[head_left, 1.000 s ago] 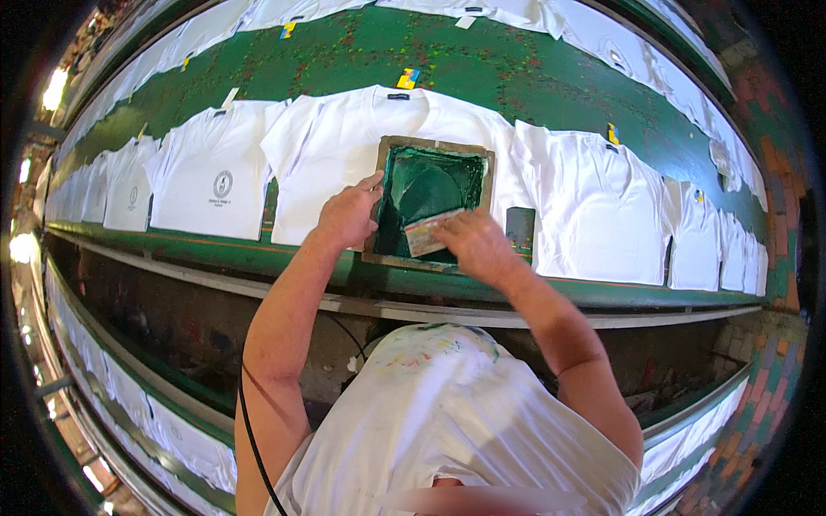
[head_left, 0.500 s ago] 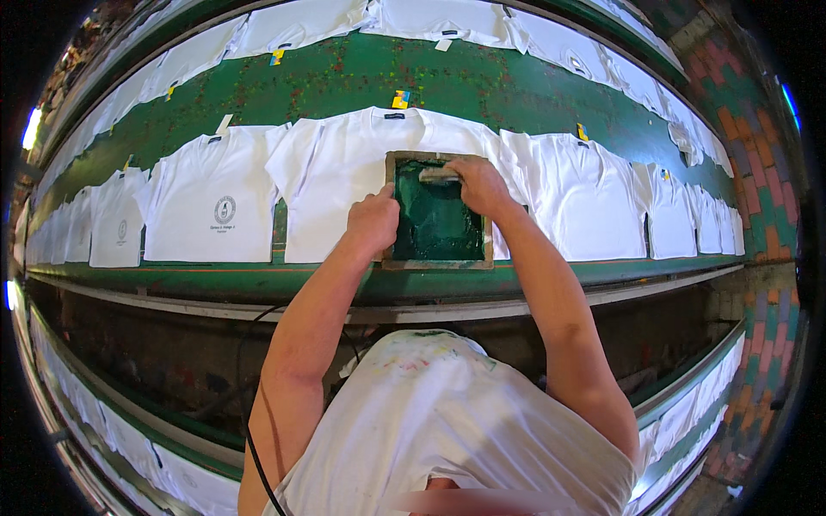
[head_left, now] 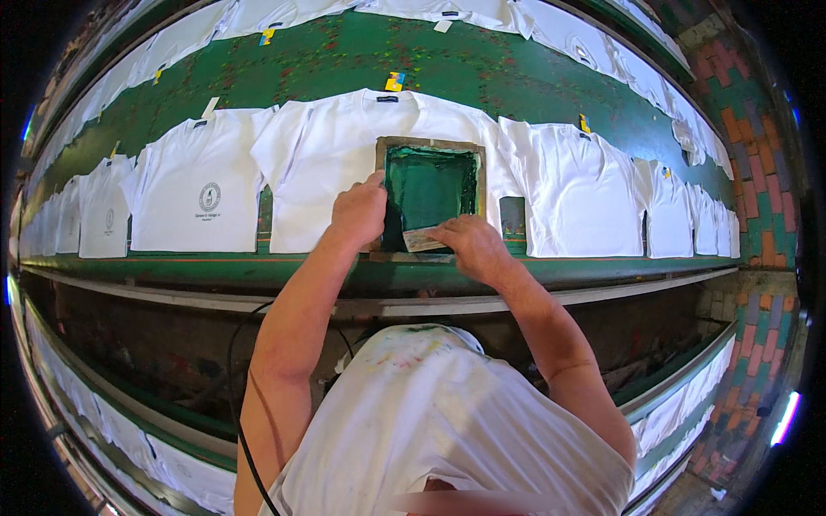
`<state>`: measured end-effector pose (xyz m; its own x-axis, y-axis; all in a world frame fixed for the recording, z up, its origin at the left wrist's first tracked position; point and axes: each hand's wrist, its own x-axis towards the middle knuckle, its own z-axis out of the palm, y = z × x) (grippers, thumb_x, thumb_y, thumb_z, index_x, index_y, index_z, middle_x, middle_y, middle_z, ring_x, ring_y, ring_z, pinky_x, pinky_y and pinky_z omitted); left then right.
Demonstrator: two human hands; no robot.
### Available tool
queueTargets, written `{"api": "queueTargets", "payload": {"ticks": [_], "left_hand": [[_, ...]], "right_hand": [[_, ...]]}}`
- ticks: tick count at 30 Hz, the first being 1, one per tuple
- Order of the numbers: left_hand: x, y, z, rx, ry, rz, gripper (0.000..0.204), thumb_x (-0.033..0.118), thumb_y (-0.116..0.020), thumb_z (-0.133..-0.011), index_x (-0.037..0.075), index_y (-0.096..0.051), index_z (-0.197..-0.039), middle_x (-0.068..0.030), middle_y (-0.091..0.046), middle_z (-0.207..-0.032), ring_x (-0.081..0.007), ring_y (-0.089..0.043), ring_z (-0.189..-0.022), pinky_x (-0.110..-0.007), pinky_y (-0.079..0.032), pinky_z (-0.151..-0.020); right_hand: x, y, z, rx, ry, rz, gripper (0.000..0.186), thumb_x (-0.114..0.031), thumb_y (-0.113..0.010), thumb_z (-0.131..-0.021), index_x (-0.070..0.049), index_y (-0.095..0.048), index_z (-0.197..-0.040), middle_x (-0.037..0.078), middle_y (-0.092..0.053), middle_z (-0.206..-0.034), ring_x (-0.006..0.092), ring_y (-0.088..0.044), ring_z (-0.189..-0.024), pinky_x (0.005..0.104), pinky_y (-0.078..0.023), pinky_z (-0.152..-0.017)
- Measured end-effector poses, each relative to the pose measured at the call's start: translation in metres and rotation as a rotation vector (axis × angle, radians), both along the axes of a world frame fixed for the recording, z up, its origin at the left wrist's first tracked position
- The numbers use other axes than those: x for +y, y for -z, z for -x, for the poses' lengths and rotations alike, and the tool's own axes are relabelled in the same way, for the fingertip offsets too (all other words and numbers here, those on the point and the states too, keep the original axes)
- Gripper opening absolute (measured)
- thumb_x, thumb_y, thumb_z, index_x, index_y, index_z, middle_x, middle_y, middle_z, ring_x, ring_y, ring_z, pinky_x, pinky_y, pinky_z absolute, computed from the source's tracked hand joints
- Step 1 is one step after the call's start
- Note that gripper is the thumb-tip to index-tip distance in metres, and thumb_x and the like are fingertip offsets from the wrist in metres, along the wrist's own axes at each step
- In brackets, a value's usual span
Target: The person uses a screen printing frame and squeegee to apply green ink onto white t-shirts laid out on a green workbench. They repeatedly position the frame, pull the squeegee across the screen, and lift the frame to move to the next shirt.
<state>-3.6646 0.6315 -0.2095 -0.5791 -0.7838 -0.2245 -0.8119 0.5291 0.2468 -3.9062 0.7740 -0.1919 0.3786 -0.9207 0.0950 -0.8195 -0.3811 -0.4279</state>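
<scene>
A screen printing frame (head_left: 430,143) with a wooden rim and a green mesh lies on a white T-shirt (head_left: 318,163) in front of me. My left hand (head_left: 360,209) is closed on the frame's left rim. In my right hand (head_left: 472,247) is a squeegee (head_left: 423,239), its blade low in the frame near the close edge. Dark wet ink shows along the mesh's inner edges. The shirt's part under the frame is hidden. To the left lies a shirt (head_left: 172,202) with a round dark print on its chest.
A long green table (head_left: 327,73) carries rows of white shirts. An unprinted shirt (head_left: 578,198) lies just right of the frame. A black cable (head_left: 234,378) hangs by my left arm. A brick floor (head_left: 757,224) runs along the right.
My right hand has drawn the squeegee from the frame's far end down to its near end, and the blade is now tilted. My left hand stays on the left rim.
</scene>
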Motion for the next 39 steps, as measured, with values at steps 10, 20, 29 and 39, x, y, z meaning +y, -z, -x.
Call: {"api": "queueTargets", "payload": {"ticks": [10,20,29,39], "left_hand": [[0.007,-0.004,-0.006,0.070,-0.035,-0.030,0.057,-0.006,-0.071,-0.083,0.005,-0.074,-0.139,-0.0085,-0.049,-0.172,-0.0351,-0.068,-0.133,-0.048,-0.060,-0.108],[0.003,-0.002,-0.006,0.029,0.003,-0.012,0.054,-0.006,-0.065,-0.089,0.006,-0.073,-0.141,-0.0057,-0.051,-0.171,-0.0350,-0.070,-0.130,-0.049,-0.060,-0.107],[0.014,0.017,-0.003,0.136,-0.038,0.176,0.044,0.000,-0.067,-0.092,0.001,-0.076,-0.135,-0.0108,-0.058,-0.165,-0.0362,-0.063,-0.132,-0.054,-0.052,-0.109],[0.040,0.088,0.011,0.702,-0.313,0.321,0.043,-0.001,-0.071,-0.090,-0.005,-0.075,-0.133,-0.0266,-0.066,-0.146,-0.0449,-0.062,-0.127,-0.053,-0.050,-0.112]], "right_hand": [[-0.120,0.011,0.049,-0.031,0.094,0.053,0.046,-0.001,-0.067,-0.086,-0.014,-0.078,-0.129,0.019,-0.078,-0.114,0.0417,-0.073,-0.113,0.0536,-0.058,-0.099],[-0.090,0.017,0.039,-0.015,0.023,0.051,0.054,0.002,-0.064,-0.085,-0.015,-0.078,-0.134,0.016,-0.078,-0.110,0.0406,-0.071,-0.106,0.0518,-0.056,-0.096],[0.004,0.014,0.001,-0.050,-0.004,0.106,0.051,0.002,-0.067,-0.083,-0.011,-0.077,-0.132,0.012,-0.077,-0.111,0.0368,-0.071,-0.102,0.0506,-0.054,-0.091],[0.044,0.013,-0.014,-0.127,0.070,0.037,0.040,-0.017,-0.082,-0.090,-0.009,-0.077,-0.130,0.018,-0.074,-0.127,0.0388,-0.067,-0.121,0.0518,-0.053,-0.105]]}}
